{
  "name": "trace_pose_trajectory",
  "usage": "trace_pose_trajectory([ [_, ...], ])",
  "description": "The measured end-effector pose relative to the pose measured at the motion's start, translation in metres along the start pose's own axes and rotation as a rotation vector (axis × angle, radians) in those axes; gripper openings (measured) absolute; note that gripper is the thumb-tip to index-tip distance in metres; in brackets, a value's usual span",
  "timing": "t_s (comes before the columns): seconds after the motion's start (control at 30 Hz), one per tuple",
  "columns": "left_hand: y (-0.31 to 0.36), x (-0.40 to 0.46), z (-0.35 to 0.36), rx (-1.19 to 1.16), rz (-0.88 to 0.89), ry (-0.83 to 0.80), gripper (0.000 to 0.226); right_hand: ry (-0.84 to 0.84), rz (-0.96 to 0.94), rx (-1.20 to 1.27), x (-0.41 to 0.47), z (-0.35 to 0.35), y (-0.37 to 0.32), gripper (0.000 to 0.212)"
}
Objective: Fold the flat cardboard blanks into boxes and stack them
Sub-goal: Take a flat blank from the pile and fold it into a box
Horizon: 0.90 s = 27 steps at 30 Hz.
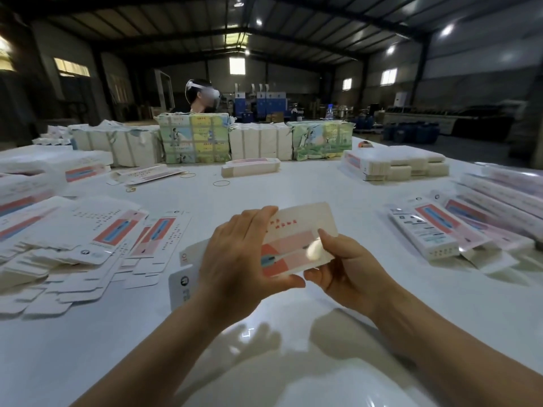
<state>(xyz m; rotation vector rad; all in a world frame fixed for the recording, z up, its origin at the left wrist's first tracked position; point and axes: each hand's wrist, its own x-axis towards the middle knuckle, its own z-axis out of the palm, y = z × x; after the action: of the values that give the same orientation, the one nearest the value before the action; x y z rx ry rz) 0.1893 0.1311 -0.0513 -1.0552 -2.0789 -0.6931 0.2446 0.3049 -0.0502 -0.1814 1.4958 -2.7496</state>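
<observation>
Mid-fold: the left hand [235,257] grips the cardboard blank [296,239] held above the surface [293,183], the right hand [340,268] pinching its near corner. Next, probably, squaring it open and tucking flaps.

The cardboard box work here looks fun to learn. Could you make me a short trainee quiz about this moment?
1. True or false: both the left hand and the right hand hold the cardboard blank above the white table.
2. Where do the loose flat blanks lie? A) to the person's left B) on the floor C) in a basket
3. Fill in: the folded boxes lie on the person's ____ side.

Key: 1 true; 2 A; 3 right.
</observation>
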Motion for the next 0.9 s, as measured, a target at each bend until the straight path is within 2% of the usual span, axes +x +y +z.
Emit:
trace_pose_trajectory([
  [0.1,0.001,0.001,-0.003,0.049,0.032,0.009,0.09,-0.005,-0.057,-0.135,-0.001,0.001,-0.004,0.026],
  [0.23,-0.006,0.001,-0.009,0.208,0.101,-0.049,0.093,0.11,-0.204,-0.498,-0.005,0.004,-0.007,0.015],
  [0.3,-0.006,0.002,-0.009,0.269,0.094,-0.093,0.096,0.181,-0.287,-0.653,-0.006,0.004,-0.005,0.025],
  [0.4,0.0,0.002,-0.007,0.31,0.065,-0.143,0.097,0.245,-0.337,-0.746,-0.007,0.003,-0.002,0.029],
  [0.5,0.003,0.003,-0.007,0.3,0.03,-0.16,0.091,0.264,-0.281,-0.71,-0.006,0.001,-0.004,0.023],
  [0.6,0.002,0.004,-0.01,0.28,0.019,-0.137,0.077,0.24,-0.185,-0.577,-0.005,-0.002,-0.005,0.018],
  [0.7,-0.003,0.001,-0.014,0.233,-0.007,-0.124,0.074,0.178,-0.084,-0.41,-0.005,-0.002,-0.007,0.016],
  [0.77,-0.006,0.0,-0.016,0.184,-0.054,-0.118,0.073,0.198,-0.098,-0.279,-0.003,-0.002,-0.008,0.018],
  [0.83,-0.008,0.0,-0.02,0.145,-0.103,-0.109,0.07,0.32,-0.296,-0.364,-0.002,-0.005,-0.004,0.017],
  [0.9,-0.01,0.002,-0.021,0.123,-0.142,-0.082,0.069,0.488,-0.61,-0.662,-0.006,-0.008,0.003,0.014],
])
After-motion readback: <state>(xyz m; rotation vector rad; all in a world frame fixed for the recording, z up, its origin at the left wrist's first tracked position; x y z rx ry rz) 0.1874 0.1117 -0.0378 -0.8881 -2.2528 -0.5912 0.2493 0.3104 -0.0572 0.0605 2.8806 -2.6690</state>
